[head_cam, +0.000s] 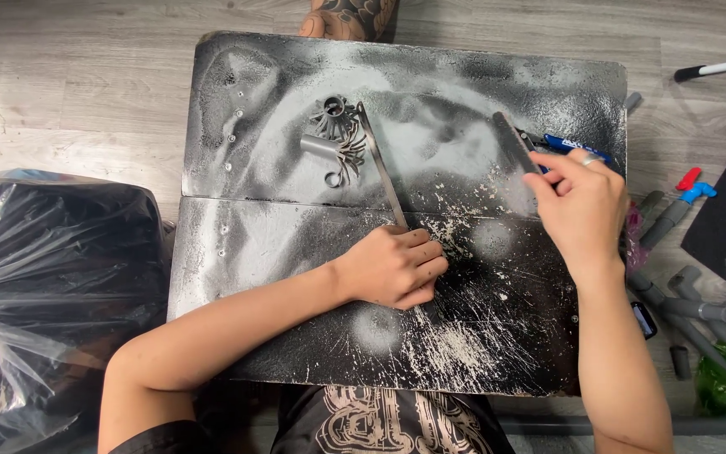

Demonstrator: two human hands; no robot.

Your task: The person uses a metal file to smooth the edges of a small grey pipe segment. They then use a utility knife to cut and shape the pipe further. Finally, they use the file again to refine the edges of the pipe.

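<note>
While the long steel strip lies slanted across the board, these are the weak points as I judge them.

Steel strip (382, 168): a thin flat bar running from the grey parts near the board's top down under the left hand; its lower end is hidden by the fist, so how firmly it is pinned cannot be told.
Left hand (397, 267): fingers curled tight together over the strip's lower end, knuckles up. If the press slackens, the strip could pivot and sweep the small parts.
Grey parts (336, 139): a ringed, finned plastic piece and a short tube, touching the strip's upper end; a nudge could scatter them.
Right hand (577, 202): fingers bunched, tips pinching the near end of a second flat bar (514, 141) at the board's right side; a ring shows on one finger. A thin edge held this way could slip or nick the fingertips.
Blue marker (577, 148): just beyond the right fingers, near the edge; it could roll off.
Board (279, 252): black, sprayed grey, scraped and flaked; loose flakes may let the bars slide.
Floor clutter: grey pipe pieces (699, 311) to the right and a plastic bag (35, 277) to the left.
</note>
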